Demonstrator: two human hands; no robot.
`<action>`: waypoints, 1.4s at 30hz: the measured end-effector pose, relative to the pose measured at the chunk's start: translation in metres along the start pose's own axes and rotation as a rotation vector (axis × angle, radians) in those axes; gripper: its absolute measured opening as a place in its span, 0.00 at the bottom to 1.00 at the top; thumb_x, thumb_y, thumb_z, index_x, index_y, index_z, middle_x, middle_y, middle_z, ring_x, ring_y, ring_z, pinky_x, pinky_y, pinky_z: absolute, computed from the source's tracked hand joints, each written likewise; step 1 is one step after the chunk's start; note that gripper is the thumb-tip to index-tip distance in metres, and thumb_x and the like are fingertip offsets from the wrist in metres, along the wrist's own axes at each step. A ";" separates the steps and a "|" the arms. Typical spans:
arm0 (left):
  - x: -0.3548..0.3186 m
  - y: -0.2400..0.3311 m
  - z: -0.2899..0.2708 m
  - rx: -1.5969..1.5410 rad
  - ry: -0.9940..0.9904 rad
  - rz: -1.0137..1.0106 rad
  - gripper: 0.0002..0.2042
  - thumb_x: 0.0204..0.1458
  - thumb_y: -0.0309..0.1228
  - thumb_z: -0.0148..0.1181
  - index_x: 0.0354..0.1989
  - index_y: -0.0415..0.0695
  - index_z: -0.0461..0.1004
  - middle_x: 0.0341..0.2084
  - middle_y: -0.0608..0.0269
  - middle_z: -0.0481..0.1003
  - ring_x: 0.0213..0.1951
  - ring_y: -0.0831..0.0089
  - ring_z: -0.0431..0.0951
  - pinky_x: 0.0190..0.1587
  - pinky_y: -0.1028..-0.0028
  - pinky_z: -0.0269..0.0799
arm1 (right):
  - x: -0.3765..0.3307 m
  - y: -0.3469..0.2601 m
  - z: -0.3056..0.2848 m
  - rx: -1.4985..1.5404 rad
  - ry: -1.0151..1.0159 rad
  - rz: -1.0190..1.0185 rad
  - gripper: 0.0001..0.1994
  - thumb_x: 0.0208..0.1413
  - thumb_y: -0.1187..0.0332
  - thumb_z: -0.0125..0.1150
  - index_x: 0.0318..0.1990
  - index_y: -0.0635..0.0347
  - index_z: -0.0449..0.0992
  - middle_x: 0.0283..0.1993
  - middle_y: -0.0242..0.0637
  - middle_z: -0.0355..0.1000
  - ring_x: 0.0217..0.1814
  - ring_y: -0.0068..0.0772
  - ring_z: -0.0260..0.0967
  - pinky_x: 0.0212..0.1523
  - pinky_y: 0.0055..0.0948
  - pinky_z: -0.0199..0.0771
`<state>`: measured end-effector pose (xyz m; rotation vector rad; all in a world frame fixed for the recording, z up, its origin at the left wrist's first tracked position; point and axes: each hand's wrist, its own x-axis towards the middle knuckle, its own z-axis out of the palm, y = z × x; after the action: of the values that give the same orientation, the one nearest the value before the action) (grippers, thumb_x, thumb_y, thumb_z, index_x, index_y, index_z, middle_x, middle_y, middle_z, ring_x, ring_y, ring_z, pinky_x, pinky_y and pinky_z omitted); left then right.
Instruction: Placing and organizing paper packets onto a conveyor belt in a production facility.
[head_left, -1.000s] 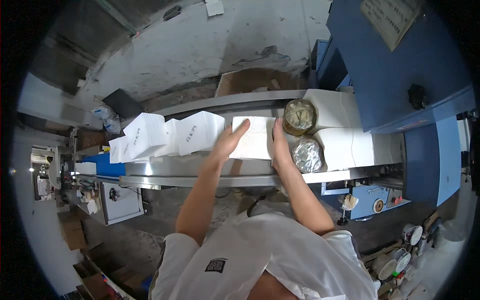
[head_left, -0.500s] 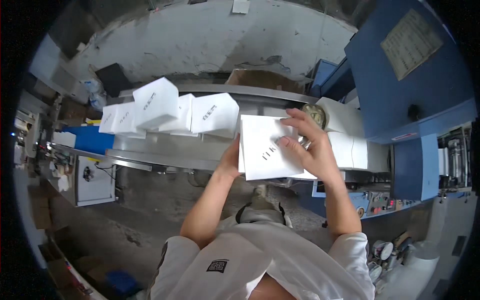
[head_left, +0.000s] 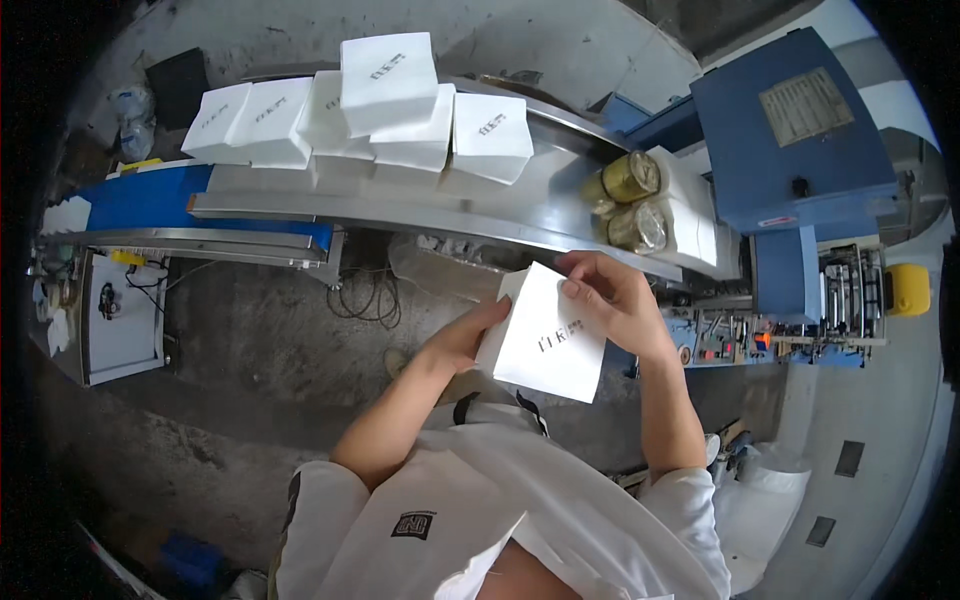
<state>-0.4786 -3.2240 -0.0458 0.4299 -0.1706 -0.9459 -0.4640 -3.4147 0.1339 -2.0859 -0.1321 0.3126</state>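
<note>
Between my hands, in front of my body, is a white square block (head_left: 552, 345) that looks like a thick stack of sheets, with dark print on its top face. My left hand (head_left: 468, 335) grips its left side, thumb near the upper edge. From the upper right my right hand (head_left: 618, 300) holds the corner, its thumb on the top face and its fingers curled over the edge. The fingers under the block are hidden. The block is tilted and held in the air, apart from the metal table (head_left: 400, 200).
Similar white blocks (head_left: 490, 135) stand along the table's left half, one block (head_left: 388, 80) raised on others. Round golden-brown rolls (head_left: 632, 178) lie right, beside plain white stacks (head_left: 690, 225). Farther right is a blue machine (head_left: 800, 150); a blue belt (head_left: 150, 195) runs left.
My hands have brought the block from over the table toward my body and turned it. The view has shifted, so the table sits higher and both round rolls show fully.
</note>
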 end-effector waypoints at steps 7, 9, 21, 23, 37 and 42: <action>-0.056 -0.023 0.014 -0.007 0.042 -0.033 0.32 0.60 0.53 0.51 0.63 0.40 0.61 0.52 0.56 0.74 0.52 0.68 0.77 0.53 0.68 0.74 | -0.066 -0.037 0.056 -0.030 0.153 -0.053 0.21 0.59 0.70 0.60 0.59 0.65 0.69 0.59 0.48 0.70 0.61 0.38 0.68 0.55 0.33 0.70; -0.074 -0.031 0.019 -0.007 -0.015 -0.038 0.33 0.60 0.54 0.51 0.64 0.40 0.60 0.53 0.55 0.73 0.53 0.67 0.76 0.54 0.67 0.73 | -0.083 -0.029 0.061 -0.449 0.048 -0.389 0.22 0.56 0.73 0.60 0.59 0.65 0.69 0.62 0.51 0.67 0.65 0.49 0.64 0.61 0.39 0.66; -0.225 -0.105 0.056 -0.135 0.065 -0.109 0.33 0.63 0.54 0.43 0.68 0.42 0.56 0.61 0.53 0.66 0.61 0.58 0.69 0.61 0.57 0.67 | -0.186 -0.039 0.143 -0.538 -0.251 -0.567 0.22 0.62 0.56 0.54 0.57 0.61 0.74 0.65 0.52 0.63 0.71 0.57 0.54 0.67 0.47 0.56; -0.253 -0.104 0.058 -0.112 0.074 -0.077 0.33 0.63 0.53 0.42 0.68 0.41 0.56 0.62 0.52 0.65 0.61 0.57 0.68 0.61 0.56 0.67 | -0.199 -0.048 0.157 -0.240 -0.078 -0.415 0.22 0.63 0.59 0.54 0.59 0.63 0.71 0.66 0.54 0.62 0.72 0.54 0.54 0.68 0.42 0.56; -0.475 0.032 -0.042 -0.147 0.118 0.227 0.26 0.61 0.47 0.54 0.60 0.41 0.67 0.50 0.56 0.76 0.50 0.66 0.78 0.49 0.63 0.77 | -0.171 -0.079 0.435 1.088 0.000 0.343 0.42 0.62 0.39 0.45 0.72 0.60 0.43 0.71 0.52 0.52 0.71 0.45 0.54 0.67 0.50 0.58; -0.587 0.102 -0.080 0.014 0.270 0.233 0.26 0.59 0.46 0.57 0.58 0.39 0.67 0.47 0.58 0.77 0.47 0.69 0.79 0.48 0.70 0.76 | -0.109 -0.148 0.540 0.968 -0.083 0.409 0.43 0.54 0.55 0.67 0.71 0.61 0.48 0.63 0.51 0.61 0.64 0.45 0.64 0.62 0.43 0.68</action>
<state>-0.7168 -2.6719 -0.0479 0.5342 0.0183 -0.6514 -0.7123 -2.9145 0.0187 -1.1199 0.3453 0.5727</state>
